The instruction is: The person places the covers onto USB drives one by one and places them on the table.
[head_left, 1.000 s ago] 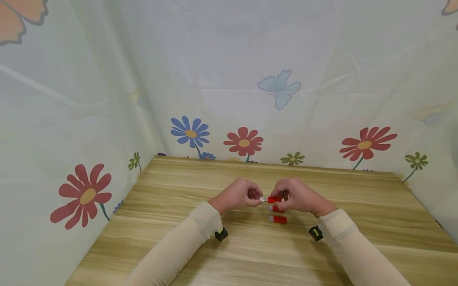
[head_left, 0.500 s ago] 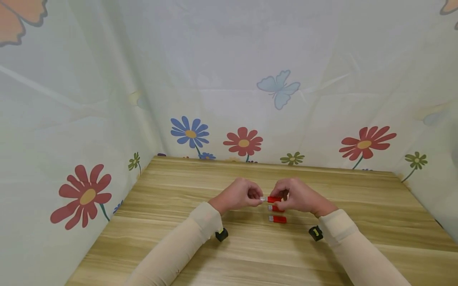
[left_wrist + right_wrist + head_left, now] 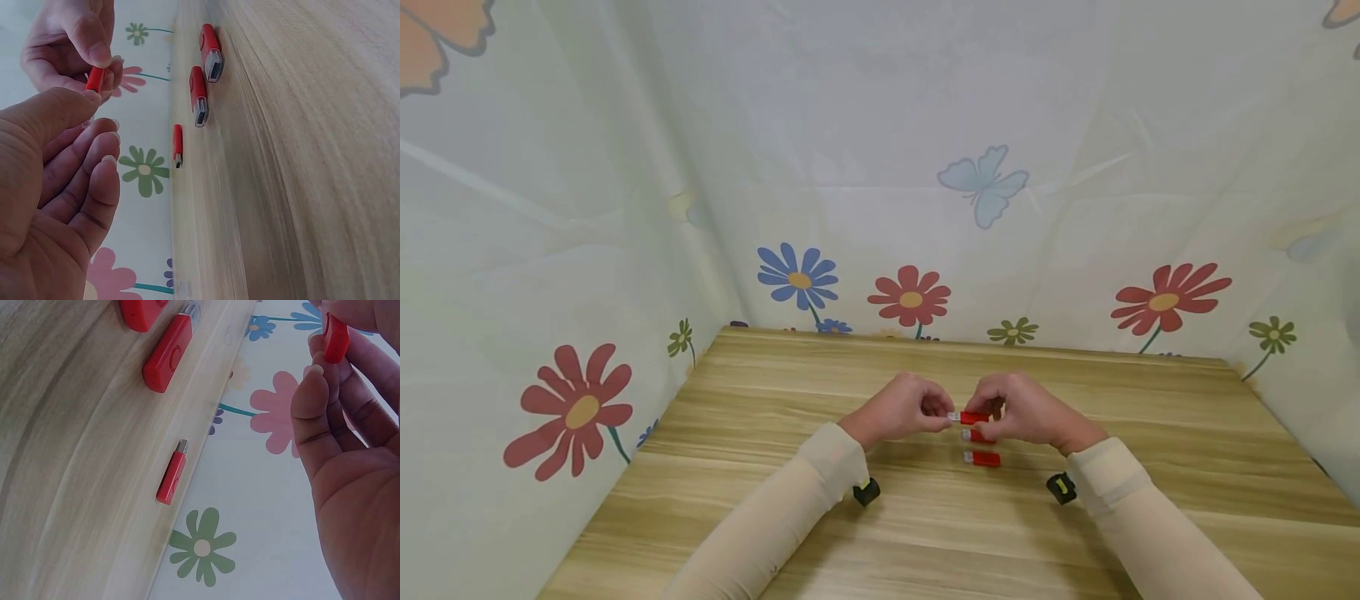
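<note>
L hand (image 3: 907, 408) shifts slightly right, mid-frame, pinching pale end (image 3: 954, 417) of USB stick (image 3: 974, 417); R hand (image 3: 1024, 408) pinches red body (image 3: 336, 340). Pref. keep aligned.

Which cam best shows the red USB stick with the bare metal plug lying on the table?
Right wrist: the USB stick is unobstructed there, its bare plug clearly visible. Left wrist shows it whole too, but smaller. Head doesn't show it distinctly; the right hand likely blocks it.

In head view, a red USB stick (image 3: 974, 418) aloft points to nine o'clock; two capped sticks (image 3: 199, 94) (image 3: 210, 47) lie at six — another stick (image 3: 178, 140) lies uncapped.
</note>
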The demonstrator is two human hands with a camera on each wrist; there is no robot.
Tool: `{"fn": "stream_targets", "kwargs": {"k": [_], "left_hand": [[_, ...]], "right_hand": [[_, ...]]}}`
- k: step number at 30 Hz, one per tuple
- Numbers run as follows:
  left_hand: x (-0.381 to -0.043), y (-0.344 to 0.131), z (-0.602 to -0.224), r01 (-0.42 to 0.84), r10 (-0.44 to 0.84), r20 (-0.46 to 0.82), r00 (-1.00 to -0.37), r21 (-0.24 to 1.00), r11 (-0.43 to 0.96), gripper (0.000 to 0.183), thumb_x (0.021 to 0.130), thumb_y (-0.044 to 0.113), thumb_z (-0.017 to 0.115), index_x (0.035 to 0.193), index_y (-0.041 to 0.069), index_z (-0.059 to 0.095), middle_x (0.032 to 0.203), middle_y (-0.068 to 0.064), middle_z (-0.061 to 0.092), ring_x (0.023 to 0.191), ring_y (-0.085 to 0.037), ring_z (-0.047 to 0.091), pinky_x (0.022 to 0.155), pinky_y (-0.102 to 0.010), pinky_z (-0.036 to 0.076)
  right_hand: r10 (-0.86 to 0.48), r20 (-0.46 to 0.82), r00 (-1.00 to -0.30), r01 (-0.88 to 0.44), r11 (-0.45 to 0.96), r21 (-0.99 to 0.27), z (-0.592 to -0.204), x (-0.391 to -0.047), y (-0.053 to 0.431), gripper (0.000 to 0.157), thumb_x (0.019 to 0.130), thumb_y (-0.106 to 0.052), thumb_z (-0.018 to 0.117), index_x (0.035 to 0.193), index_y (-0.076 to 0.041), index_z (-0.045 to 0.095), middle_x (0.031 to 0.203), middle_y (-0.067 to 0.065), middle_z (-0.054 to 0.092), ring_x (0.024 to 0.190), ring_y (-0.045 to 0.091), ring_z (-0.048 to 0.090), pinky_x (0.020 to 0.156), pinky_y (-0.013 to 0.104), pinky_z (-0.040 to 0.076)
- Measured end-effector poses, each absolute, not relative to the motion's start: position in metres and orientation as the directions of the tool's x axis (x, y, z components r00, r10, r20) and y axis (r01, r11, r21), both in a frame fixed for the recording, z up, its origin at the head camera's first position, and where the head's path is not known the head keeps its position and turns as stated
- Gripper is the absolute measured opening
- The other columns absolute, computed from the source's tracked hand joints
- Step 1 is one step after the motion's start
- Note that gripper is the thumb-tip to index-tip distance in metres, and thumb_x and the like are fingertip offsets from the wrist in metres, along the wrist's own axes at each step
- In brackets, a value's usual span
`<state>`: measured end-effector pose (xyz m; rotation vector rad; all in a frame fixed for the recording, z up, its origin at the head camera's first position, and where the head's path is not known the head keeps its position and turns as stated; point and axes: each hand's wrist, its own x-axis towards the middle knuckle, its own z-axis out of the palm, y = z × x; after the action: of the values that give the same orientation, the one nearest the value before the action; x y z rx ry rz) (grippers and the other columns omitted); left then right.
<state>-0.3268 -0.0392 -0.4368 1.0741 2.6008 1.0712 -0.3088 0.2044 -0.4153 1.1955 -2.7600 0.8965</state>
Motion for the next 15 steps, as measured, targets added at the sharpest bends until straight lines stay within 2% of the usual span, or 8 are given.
{"fn": "stream_targets", "kwargs": {"k": [5, 12, 15], "left_hand": [[-0.3271, -0.0379, -0.4372, 0.564, 0.657, 0.140, -0.741, 0.661, 0.495, 0.014, 0.090, 0.020, 0.080, 0.102, 0.014, 0.078, 0.084, 0.009, 0.074, 0.073, -0.001, 0.065, 0.072, -0.015, 0.055], [-0.3276, -0.0369, -0.4381, 0.583, 0.662, 0.157, -0.732, 0.647, 0.491, 0.014, 0.090, 0.019, 0.080, 0.101, 0.012, 0.079, 0.085, 0.007, 0.074, 0.074, -0.002, 0.065, 0.073, -0.015, 0.055], [-0.3273, -0.0370, -0.4372, 0.588, 0.670, 0.152, -0.727, 0.641, 0.493, 0.014, 0.090, 0.019, 0.080, 0.102, 0.010, 0.079, 0.086, 0.006, 0.075, 0.074, -0.002, 0.066, 0.074, -0.015, 0.055]], "right_hand": [[-0.671, 0.215, -0.710, -0.670, 0.547, -0.502, -0.4149, -0.3084, 0.2033, 0.017, 0.084, -0.011, 0.080, 0.094, -0.025, 0.079, 0.088, -0.010, 0.070, 0.072, 0.008, 0.062, 0.065, 0.025, 0.057], [-0.671, 0.224, -0.706, -0.676, 0.546, -0.495, -0.4138, -0.3080, 0.2017, 0.016, 0.083, -0.009, 0.080, 0.093, -0.022, 0.079, 0.088, -0.008, 0.071, 0.072, 0.015, 0.063, 0.064, 0.024, 0.056], [-0.670, 0.222, -0.708, -0.674, 0.549, -0.494, -0.4142, -0.3079, 0.2009, 0.016, 0.083, -0.010, 0.081, 0.093, -0.022, 0.080, 0.087, -0.009, 0.071, 0.071, 0.013, 0.062, 0.064, 0.024, 0.056]]}}
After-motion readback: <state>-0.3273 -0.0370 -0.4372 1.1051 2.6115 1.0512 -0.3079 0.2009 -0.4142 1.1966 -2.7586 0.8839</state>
